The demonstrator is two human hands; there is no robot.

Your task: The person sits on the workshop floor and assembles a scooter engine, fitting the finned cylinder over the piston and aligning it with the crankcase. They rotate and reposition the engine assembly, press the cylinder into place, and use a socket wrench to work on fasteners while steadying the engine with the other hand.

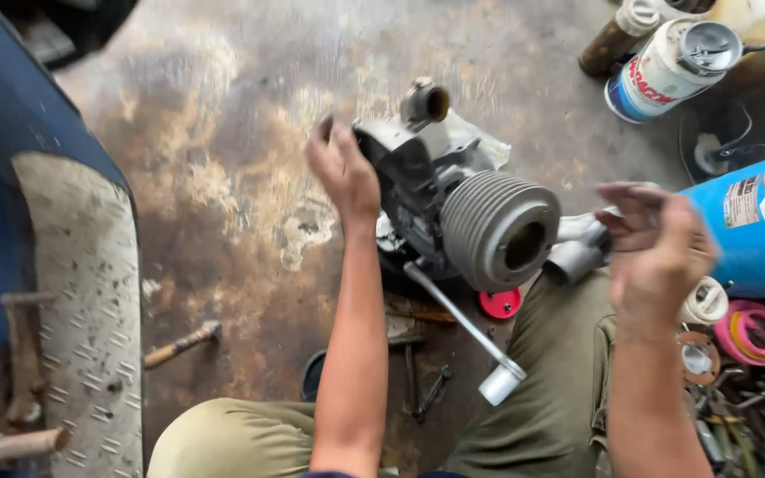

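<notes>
A grey metal engine [453, 204] with a finned round cylinder [499, 232] lies on the stained concrete floor in front of me. My left hand [343, 173] rests against the engine casing on its left side, fingers curled on its edge. My right hand [657, 248] hovers to the right of the cylinder, blurred, fingers loosely bent with nothing visibly in them. A metal kick lever [462, 332] with a pale round end sticks out from the engine toward my knees. A grey pipe piece [577, 252] lies just left of my right hand.
A blue cylinder [754, 221] lies at the right. Spray cans [666, 66] stand at top right. Tape rolls [750, 332] and several hand tools [745, 425] are scattered at lower right. A hammer [183, 343] lies on the floor left; a blue vehicle footboard [81, 310] fills the left edge.
</notes>
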